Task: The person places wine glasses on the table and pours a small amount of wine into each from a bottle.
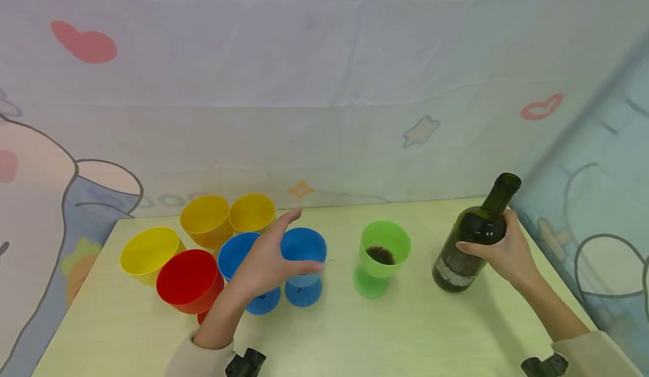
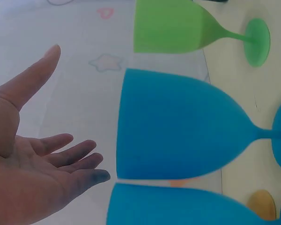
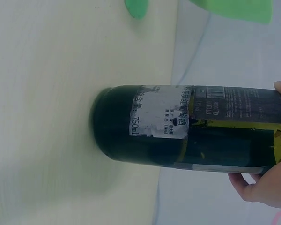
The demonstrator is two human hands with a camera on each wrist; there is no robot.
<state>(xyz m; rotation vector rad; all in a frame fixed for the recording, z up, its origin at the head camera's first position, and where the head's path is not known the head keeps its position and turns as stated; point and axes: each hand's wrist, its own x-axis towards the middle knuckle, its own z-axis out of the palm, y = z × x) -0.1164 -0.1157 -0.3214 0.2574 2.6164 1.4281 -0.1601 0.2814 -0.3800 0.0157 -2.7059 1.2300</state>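
Observation:
My right hand (image 1: 509, 253) grips a dark green wine bottle (image 1: 458, 253) around its upper body, below the neck. The bottle is uncorked and, in the head view, leans to the right; its worn label shows in the right wrist view. My left hand (image 1: 266, 261) is spread over two blue plastic goblets, thumb and fingers apart. The nearer-to-middle blue goblet (image 2: 182, 126) stands upright, its rim just beyond the fingertips in the left wrist view. A second blue goblet (image 1: 235, 247) is partly hidden by the hand. Dark liquid lies in the green goblet (image 1: 382, 232) between my hands.
Left of the blue goblets stand a red goblet (image 1: 190, 281) and three yellow goblets (image 1: 152, 253), grouped closely. All are on a pale wooden table (image 1: 395, 337). A printed cloth (image 1: 304, 84) hangs behind the table's back edge, and another side runs along the right.

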